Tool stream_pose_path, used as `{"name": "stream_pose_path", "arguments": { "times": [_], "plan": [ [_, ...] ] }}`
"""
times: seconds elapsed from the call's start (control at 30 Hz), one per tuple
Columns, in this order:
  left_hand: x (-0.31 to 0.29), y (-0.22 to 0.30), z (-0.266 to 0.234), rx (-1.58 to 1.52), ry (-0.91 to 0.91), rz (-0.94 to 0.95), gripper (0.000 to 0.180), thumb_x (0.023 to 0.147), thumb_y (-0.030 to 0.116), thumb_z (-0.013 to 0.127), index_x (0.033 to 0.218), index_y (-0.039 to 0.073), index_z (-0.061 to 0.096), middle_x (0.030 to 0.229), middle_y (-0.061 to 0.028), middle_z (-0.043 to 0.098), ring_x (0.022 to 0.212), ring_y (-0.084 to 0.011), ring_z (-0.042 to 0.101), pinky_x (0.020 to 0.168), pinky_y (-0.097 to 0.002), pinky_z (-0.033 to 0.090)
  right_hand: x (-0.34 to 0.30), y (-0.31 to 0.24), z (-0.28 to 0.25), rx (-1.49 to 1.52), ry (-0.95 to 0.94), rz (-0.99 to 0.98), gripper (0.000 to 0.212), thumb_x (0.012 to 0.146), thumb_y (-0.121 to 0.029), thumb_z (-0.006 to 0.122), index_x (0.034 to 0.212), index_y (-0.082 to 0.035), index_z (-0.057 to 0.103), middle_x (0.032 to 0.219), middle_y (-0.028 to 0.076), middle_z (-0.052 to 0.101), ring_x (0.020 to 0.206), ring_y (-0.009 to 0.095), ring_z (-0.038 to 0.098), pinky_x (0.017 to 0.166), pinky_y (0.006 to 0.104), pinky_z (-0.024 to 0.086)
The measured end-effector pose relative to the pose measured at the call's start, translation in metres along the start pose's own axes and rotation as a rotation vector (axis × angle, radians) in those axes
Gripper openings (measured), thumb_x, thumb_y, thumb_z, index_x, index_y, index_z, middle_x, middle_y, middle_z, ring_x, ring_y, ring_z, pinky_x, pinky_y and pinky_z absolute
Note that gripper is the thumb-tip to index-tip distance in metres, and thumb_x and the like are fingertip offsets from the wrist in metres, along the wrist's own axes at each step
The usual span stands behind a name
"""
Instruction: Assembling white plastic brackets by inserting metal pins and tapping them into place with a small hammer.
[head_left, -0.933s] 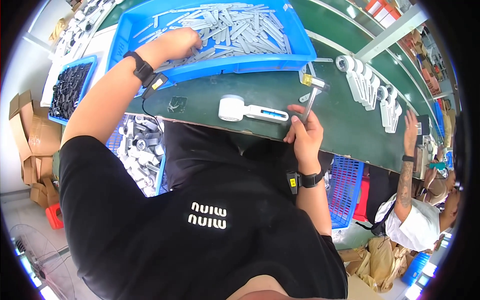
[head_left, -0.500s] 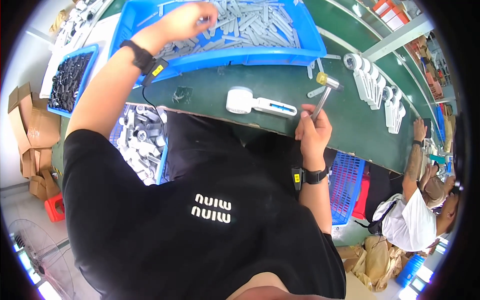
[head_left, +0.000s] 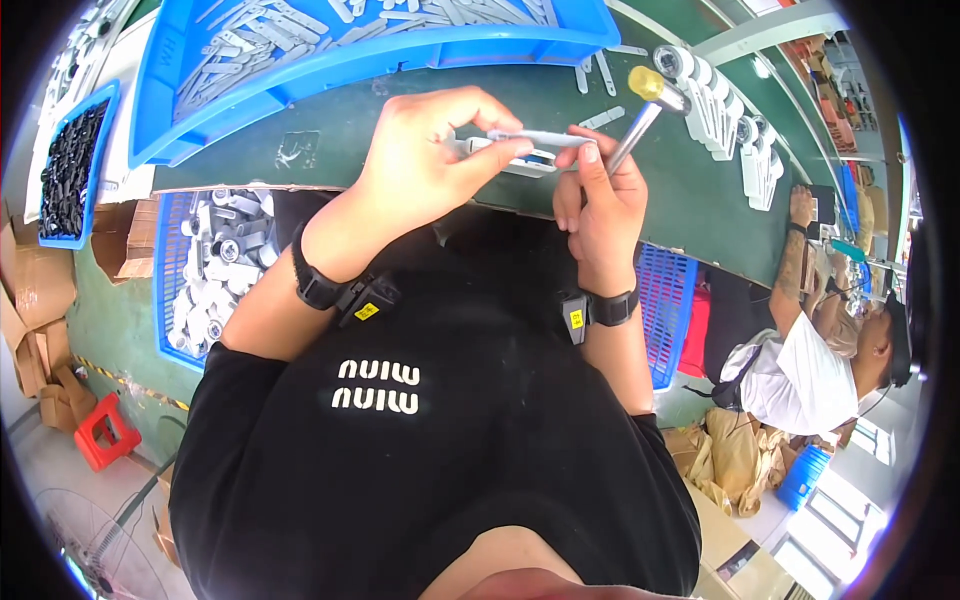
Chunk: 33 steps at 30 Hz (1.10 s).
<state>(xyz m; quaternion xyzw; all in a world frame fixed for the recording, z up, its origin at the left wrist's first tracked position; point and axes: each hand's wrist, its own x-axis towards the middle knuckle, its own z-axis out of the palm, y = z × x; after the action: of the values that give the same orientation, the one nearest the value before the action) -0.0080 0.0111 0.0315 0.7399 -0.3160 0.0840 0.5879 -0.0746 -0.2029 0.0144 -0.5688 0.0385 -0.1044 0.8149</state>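
Note:
My left hand (head_left: 420,150) pinches one end of a flat, thin grey strip (head_left: 540,137) between thumb and fingers. The strip's other end meets the fingertips of my right hand (head_left: 608,205). That hand also holds a small hammer (head_left: 640,125), its metal handle slanting up to a yellow-tipped head. Below the strip, on the green bench, lies a white slotted handle part (head_left: 528,168); my left hand hides most of its round end.
A blue bin (head_left: 330,75) of grey strips stands at the far side. Black pieces fill a smaller blue tray (head_left: 108,100) on the left. Finished-looking white parts (head_left: 705,110) stand in rows at right. A co-worker (head_left: 800,370) sits beyond; blue crates (head_left: 665,310) stand below the bench edge.
My left hand has come out of the blue bin with a grey strip and moved to my right hand above the white part. The view has shifted. The hammer stays in my right hand.

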Motion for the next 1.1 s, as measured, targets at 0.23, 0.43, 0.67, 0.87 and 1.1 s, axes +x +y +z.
{"name": "stream_pose_path", "arguments": {
  "times": [0.23,0.43,0.67,0.87,1.1],
  "plan": [
    [0.001,-0.005,-0.011,0.278,-0.235,0.021,0.03,0.083,0.018,0.093,0.105,0.003,0.079,0.099,-0.0072,0.08,0.089,-0.0234,0.074,0.082,-0.035,0.058,0.007,-0.001,-0.01,-0.209,0.054,0.048,0.014,0.106,-0.008,0.072,0.115,0.002,0.075,0.085,0.008,0.076,0.047,0.003,0.048,0.043,0.0225,0.037],
    [-0.019,-0.028,-0.007,0.469,-0.12,0.025,0.042,0.081,0.023,0.092,0.116,0.007,0.076,0.107,-0.0064,0.079,0.106,-0.0307,0.071,0.094,-0.0415,0.053,0.005,0.013,0.003,-0.386,0.11,0.122,0.01,0.104,-0.011,0.076,0.108,-0.001,0.077,0.081,0.003,0.077,0.05,0.0,0.048,0.045,0.0206,0.034],
    [-0.019,-0.034,-0.005,0.461,-0.07,0.138,0.035,0.085,0.022,0.088,0.115,0.008,0.075,0.102,-0.007,0.078,0.105,-0.0294,0.071,0.11,-0.0517,0.045,0.005,0.016,0.003,-0.333,0.145,0.142,0.012,0.103,-0.01,0.076,0.109,0.0,0.076,0.08,0.003,0.076,0.051,0.001,0.049,0.044,0.0213,0.034],
    [-0.021,-0.042,-0.003,0.353,-0.078,0.117,0.026,0.085,0.018,0.09,0.105,0.007,0.079,0.103,-0.0061,0.079,0.104,-0.0283,0.073,0.116,-0.0526,0.049,0.003,0.013,-0.002,-0.434,0.151,0.185,0.012,0.102,-0.011,0.078,0.104,0.001,0.077,0.071,-0.004,0.065,0.049,0.002,0.048,0.044,0.0224,0.034],
    [-0.025,-0.047,-0.002,0.398,-0.054,0.215,0.014,0.088,0.018,0.084,0.092,0.007,0.078,0.096,-0.0031,0.075,0.102,-0.0274,0.07,0.104,-0.0482,0.052,0.009,0.007,-0.004,-0.711,0.084,0.08,0.014,0.098,-0.011,0.082,0.108,-0.001,0.08,0.067,-0.01,0.054,0.059,0.001,0.045,0.055,0.0227,0.035]
  ]
}}
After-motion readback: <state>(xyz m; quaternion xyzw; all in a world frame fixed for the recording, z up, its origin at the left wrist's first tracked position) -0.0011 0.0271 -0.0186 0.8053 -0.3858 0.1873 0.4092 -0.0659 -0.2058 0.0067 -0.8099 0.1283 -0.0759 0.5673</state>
